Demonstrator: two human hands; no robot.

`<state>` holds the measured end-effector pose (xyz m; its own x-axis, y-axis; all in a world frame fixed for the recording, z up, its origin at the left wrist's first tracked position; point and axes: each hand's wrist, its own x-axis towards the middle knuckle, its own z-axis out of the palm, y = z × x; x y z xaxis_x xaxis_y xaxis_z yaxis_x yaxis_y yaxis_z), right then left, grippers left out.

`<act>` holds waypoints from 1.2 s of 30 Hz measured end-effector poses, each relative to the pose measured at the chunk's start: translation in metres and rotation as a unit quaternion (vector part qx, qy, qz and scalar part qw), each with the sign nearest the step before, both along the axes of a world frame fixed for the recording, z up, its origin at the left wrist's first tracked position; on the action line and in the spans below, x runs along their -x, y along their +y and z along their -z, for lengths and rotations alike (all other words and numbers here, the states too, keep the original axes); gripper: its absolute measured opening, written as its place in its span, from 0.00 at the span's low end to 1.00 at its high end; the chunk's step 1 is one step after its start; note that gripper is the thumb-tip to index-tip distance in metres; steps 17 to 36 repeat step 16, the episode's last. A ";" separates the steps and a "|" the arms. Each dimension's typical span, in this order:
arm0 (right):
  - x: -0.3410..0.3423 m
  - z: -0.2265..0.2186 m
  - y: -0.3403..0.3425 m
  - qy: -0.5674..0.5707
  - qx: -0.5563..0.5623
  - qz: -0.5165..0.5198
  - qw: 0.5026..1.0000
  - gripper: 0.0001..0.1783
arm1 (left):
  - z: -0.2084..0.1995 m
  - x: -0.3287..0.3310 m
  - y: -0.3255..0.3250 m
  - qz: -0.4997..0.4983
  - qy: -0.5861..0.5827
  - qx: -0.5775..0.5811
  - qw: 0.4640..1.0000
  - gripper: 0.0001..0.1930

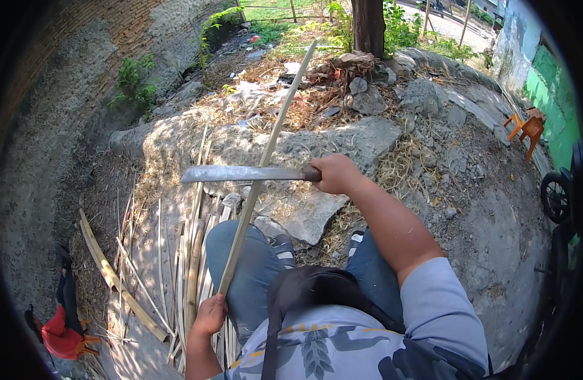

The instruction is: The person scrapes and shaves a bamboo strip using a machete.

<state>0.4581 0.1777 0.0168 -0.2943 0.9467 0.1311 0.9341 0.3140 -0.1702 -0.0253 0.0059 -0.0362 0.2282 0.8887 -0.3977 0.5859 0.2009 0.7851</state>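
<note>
My right hand [336, 174] is wrapped round the dark handle of a machete [247, 173]. Its long, broad blade points left, level across the view. My left hand [210, 313] grips the near end of a long bamboo strip [260, 171], beside my left thigh. From there the strip slants up and away to the right, over my left knee, and its far end stands out above the rubble. The blade crosses over the strip about midway along; whether the two touch, I cannot tell.
Several split bamboo strips [193, 259] lie in a pile left of my leg, with a wider bamboo piece [117, 285] further left. Ahead is a broken concrete slab [304, 218]. A person in red [62, 332] sits at lower left. An orange chair [531, 133] stands at far right.
</note>
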 end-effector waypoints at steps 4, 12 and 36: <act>-0.014 0.004 0.001 0.091 0.088 0.165 0.978 0.12 | -0.016 -0.009 0.003 -0.038 -0.040 0.080 0.995 0.35; 0.005 -0.020 -0.013 0.020 0.059 0.071 0.996 0.12 | -0.016 -0.007 0.005 -0.023 -0.026 0.093 0.995 0.38; 0.021 -0.021 -0.017 -0.047 0.046 -0.056 0.996 0.13 | -0.023 -0.009 0.008 -0.010 -0.003 0.088 0.996 0.38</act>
